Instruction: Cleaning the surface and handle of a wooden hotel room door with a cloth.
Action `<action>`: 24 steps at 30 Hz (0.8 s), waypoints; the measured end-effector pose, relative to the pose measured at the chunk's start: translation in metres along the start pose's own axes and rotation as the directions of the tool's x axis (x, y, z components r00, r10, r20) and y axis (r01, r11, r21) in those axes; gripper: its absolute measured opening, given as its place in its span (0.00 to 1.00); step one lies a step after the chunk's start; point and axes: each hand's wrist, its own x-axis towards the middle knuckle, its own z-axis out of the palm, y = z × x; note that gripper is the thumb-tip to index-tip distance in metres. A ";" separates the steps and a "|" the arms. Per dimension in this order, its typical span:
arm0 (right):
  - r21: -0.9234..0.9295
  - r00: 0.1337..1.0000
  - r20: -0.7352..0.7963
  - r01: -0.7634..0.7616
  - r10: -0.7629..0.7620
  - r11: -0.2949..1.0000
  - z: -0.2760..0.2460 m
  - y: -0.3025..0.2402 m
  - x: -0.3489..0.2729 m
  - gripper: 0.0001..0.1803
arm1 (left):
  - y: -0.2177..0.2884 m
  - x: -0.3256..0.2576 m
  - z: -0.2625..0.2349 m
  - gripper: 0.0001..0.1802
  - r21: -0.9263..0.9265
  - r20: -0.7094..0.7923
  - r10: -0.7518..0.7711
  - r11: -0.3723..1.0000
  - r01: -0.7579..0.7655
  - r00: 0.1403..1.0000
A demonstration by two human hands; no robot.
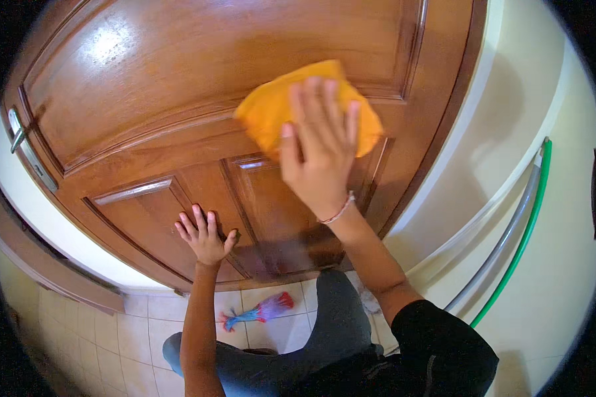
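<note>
A brown panelled wooden door [198, 162] fills most of the head view. My right hand [321, 142] presses an orange cloth [265, 109] flat against it, near the rail between the upper and lower panels. The fingers lie stretched over the cloth and are a little blurred. Lower and to the left, my left hand [208, 237] rests on a lower panel with its fingers spread, holding nothing.
At the door's left edge is a metal lever handle [18, 137]. A feather duster [258, 311] in red, blue and purple lies on the tiled floor [136, 331]. Along the right wall lean a green pole [518, 255] and a grey pole [493, 266].
</note>
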 end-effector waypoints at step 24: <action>-0.068 0.978 -0.199 -0.073 0.059 0.995 -0.038 0.072 0.001 0.18 | -0.002 0.000 -0.002 0.50 0.012 -0.019 0.023 1.000 -0.023 1.000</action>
